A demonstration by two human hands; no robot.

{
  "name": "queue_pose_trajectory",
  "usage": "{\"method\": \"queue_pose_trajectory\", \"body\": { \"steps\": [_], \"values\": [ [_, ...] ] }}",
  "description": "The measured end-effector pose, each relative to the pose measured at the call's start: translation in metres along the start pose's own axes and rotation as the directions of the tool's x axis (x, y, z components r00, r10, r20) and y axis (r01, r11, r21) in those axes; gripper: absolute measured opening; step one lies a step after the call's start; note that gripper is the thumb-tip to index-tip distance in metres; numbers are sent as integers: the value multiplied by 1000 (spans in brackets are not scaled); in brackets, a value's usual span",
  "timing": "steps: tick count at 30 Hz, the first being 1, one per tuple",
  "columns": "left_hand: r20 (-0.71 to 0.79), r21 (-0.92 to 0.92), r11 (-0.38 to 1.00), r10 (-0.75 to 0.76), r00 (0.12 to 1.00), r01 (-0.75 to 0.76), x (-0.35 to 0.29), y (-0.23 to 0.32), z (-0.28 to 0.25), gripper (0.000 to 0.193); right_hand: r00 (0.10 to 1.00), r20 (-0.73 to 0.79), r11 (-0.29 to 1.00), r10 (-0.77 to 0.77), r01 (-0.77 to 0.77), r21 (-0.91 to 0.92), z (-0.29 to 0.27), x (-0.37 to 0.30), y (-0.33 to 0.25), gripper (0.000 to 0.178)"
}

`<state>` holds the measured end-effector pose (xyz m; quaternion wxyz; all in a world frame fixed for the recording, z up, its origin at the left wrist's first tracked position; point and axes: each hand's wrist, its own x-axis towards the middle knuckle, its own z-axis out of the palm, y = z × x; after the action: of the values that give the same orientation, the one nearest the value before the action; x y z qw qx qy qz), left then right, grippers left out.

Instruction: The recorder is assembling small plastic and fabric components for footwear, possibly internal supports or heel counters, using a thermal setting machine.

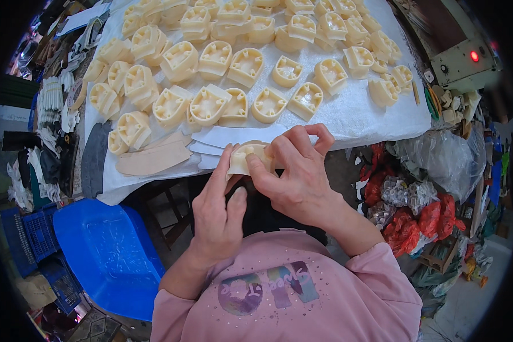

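Note:
Just in front of the table's near edge, I hold a cream plastic shoe heel (242,162) between both hands. My left hand (218,212) supports its left side, with fingers along it and the thumb raised below. My right hand (299,179) grips it from the right, thumb pressed on the near face and fingers bent over the far side. Part of the heel is hidden by my fingers. Many similar hollow cream heels (208,104) stand on the table beyond. White sheet pieces (225,135) and beige cut pieces (157,158) lie at the near edge.
A white-covered table (376,122) spans the front. On its left corner hangs a dark grey piece (96,162). A blue plastic chair (111,251) stands at lower left. Clear and red plastic bags (422,219) pile up on the right, below a machine box (461,62) with a red light.

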<state>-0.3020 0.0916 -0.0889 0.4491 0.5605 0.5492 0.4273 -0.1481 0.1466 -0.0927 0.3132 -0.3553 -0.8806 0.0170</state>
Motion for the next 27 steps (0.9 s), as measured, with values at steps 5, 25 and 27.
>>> {"method": "queue_pose_trajectory", "body": {
  "steps": [5, 25, 27],
  "values": [
    [165, -564, 822, 23, 986, 75, 8, -27, -26, 57, 999, -43, 987, 6, 1, 161, 3, -6, 9, 35],
    [416, -636, 714, -5, 909, 295, 15, -32, -9, 55, 986, -13, 899, -166, 157, 409, 3, -3, 8, 43],
    [358, -658, 704, -22, 933, 269, 14, -29, -6, 58, 990, 7, 903, -144, 128, 411, 3, -2, 7, 41]
  ]
}}
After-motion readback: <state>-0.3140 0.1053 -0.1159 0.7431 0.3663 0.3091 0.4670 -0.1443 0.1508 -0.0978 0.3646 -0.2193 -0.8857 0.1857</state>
